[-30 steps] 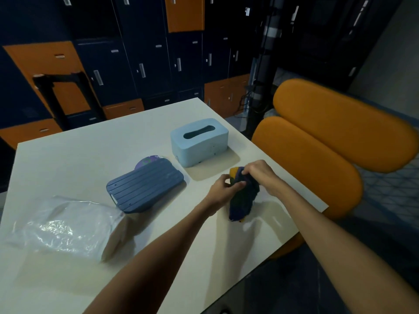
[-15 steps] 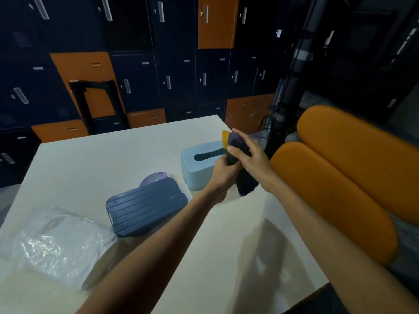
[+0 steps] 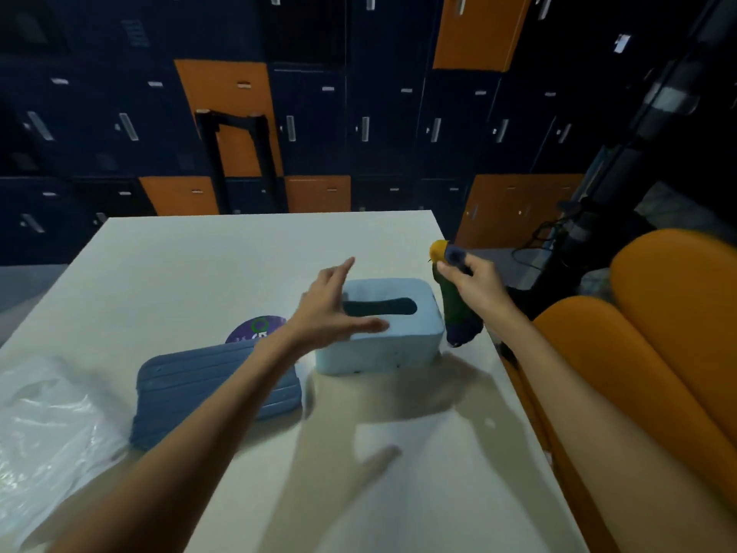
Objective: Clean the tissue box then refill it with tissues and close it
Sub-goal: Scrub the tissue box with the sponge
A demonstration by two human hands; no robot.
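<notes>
Released from the cloth [image 3: 458, 317] it shared with the other hand half a second ago, the left hand [image 3: 331, 309] is now seen over the left end of the tissue box [image 3: 399, 345], its fingers [image 3: 343, 269] spread wide and the thumb stretched across the box's front rim. Whether the box is actually touched cannot be told through the motion blur. The cloth has been carried off to the right and is gripped by the right hand [image 3: 476, 285] alone, fingers curled round its upper part, while its lower end hangs just beside the box's right end.

The light blue box is set slot-up near the right edge of the tabletop [image 3: 199, 273], with an orange chair [image 3: 658, 353] just beyond that edge. Bare surface is left behind the box up to the far edge, and more in front of it.

A dark blue ribbed panel [image 3: 191, 385] lies flat to the box's front left, close by, its right side hidden by the left forearm. A purple disc [image 3: 249, 333] is only partly shown behind it. A clear plastic pack [image 3: 52, 425] is cut off by the left border.
</notes>
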